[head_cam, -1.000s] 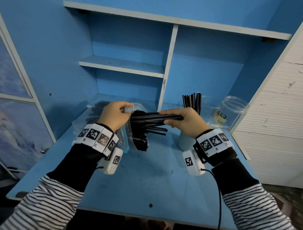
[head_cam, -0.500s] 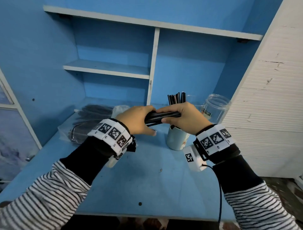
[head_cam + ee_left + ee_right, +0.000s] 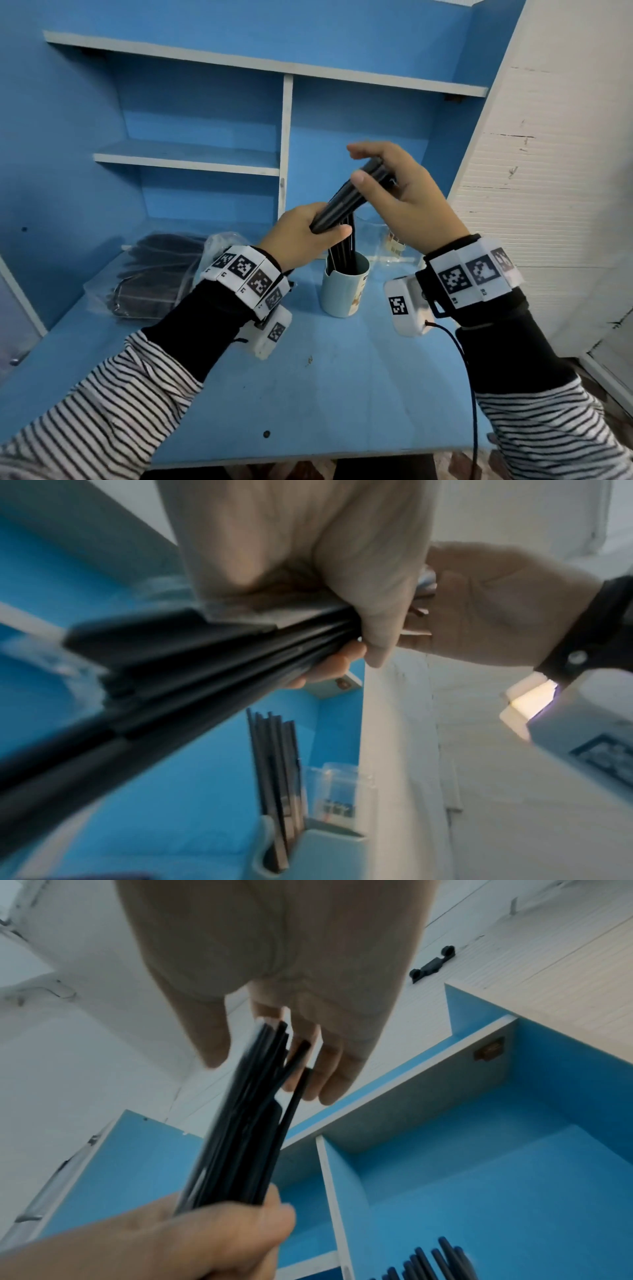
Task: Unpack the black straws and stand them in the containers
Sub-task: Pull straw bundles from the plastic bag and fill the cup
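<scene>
**Straw bundle held in both hands above the cup**

The left hand [image 3: 301, 233] grips the lower end of a bundle [image 3: 346, 202] of black straws, fingers and thumb curled round it. The right hand [image 3: 404, 198] holds the upper end: thumb on the near side, fingers on the far side, only loosely bent, as the right wrist view shows. The bundle is tilted, upper end toward the right, and is clear of the desk [image 3: 342, 394].

Directly below the left hand stands a pale blue cup [image 3: 344, 291] on the desk. More straws [image 3: 342, 253] stand upright in it. The bundle's lower end is above the cup, apart from its rim.

Behind the cup, toward the right, is a clear jar [image 3: 387, 240], partly hidden by the right hand.

At the left rear of the desk lies a clear plastic bag [image 3: 150, 274] with dark contents; these are too blurred to identify.
</scene>
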Demonstrator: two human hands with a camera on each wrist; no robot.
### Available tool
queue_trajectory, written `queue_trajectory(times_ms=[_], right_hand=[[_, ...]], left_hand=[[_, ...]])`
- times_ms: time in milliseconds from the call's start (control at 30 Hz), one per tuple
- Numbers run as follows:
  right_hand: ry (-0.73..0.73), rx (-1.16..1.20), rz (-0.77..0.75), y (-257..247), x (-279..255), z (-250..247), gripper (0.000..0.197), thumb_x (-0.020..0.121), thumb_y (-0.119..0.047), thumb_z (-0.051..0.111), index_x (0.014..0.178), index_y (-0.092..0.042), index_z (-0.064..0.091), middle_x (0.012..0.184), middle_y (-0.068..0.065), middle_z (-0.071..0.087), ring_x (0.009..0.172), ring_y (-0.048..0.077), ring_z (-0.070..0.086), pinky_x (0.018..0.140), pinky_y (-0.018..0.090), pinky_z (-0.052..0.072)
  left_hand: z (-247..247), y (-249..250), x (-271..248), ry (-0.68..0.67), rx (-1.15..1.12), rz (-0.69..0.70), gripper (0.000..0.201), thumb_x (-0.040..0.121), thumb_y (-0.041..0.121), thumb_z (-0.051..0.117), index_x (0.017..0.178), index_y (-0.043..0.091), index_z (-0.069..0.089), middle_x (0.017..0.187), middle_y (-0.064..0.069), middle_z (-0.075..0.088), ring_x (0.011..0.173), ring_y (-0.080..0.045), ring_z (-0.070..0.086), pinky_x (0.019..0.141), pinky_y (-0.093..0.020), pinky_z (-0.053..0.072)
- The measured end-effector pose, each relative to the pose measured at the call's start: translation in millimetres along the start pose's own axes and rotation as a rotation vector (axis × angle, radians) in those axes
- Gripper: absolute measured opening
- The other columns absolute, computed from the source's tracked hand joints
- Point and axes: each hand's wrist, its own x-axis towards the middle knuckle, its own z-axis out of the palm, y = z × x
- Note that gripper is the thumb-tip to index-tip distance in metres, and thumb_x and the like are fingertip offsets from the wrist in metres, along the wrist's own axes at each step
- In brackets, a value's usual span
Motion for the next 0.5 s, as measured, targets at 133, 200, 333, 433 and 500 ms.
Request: queue_trajectory(times_ms=[133, 200, 333, 433, 500], right_hand=[[0.046, 0.048, -0.067, -8.3, 2.5, 6.1, 0.036, 0.097, -0.016, 0.053, 0.132, -0.017, 0.048, 0.122, -0.007, 0.057, 0.109, 0.008, 0.056, 0.093, 0.031, 0.05], [0.043, 0.033, -0.079, -8.8, 0.9, 10.1, 0.033, 0.096, -0.015, 0.054, 0.128, -0.014, 0.052, 0.114, -0.012, 0.057, 0.107, 0.01, 0.057, 0.093, 0.033, 0.05], [-0.014, -0.002, -0.043, 0.3, -8.2, 22.6, 0.024, 0.096, -0.018, 0.055, 0.119, -0.015, 0.061, 0.1, -0.022, 0.057, 0.097, -0.001, 0.057, 0.09, 0.022, 0.048], [-0.17, -0.078, 0.048, 12.2, -17.9, 32.9, 0.018, 0.097, -0.024, 0.054, 0.106, -0.016, 0.068, 0.097, -0.009, 0.067, 0.089, 0.0, 0.059, 0.08, 0.014, 0.045], [-0.267, -0.143, 0.055, 19.4, -22.9, 37.9, 0.021, 0.097, -0.027, 0.055, 0.099, -0.012, 0.07, 0.094, -0.004, 0.069, 0.086, 0.002, 0.058, 0.078, 0.013, 0.044]], left_hand=[[16.0, 9.3, -3.6, -0.022, -0.181, -0.012, 0.022, 0.089, 0.031, 0.066, 0.077, 0.017, 0.055, 0.053, 0.013, 0.054, 0.052, -0.006, 0.052, 0.055, -0.016, 0.044], [26.4, 6.8, -8.0, -0.016, -0.249, -0.019, 0.022, 0.09, 0.028, 0.066, 0.081, 0.011, 0.056, 0.057, 0.006, 0.056, 0.053, -0.007, 0.055, 0.058, -0.017, 0.046], [46.4, -11.9, -19.4, 0.027, -0.36, -0.097, 0.025, 0.087, 0.024, 0.07, 0.088, 0.0, 0.061, 0.073, -0.009, 0.066, 0.071, -0.018, 0.066, 0.075, -0.034, 0.055], [58.7, -31.1, -26.2, 0.008, -0.341, -0.18, 0.023, 0.084, 0.022, 0.072, 0.091, 0.002, 0.063, 0.085, -0.019, 0.068, 0.079, -0.025, 0.064, 0.075, -0.033, 0.053], [64.2, -40.0, -30.1, -0.027, -0.32, -0.235, 0.02, 0.084, 0.022, 0.073, 0.089, 0.005, 0.064, 0.079, -0.009, 0.067, 0.074, -0.016, 0.061, 0.068, -0.023, 0.048]])
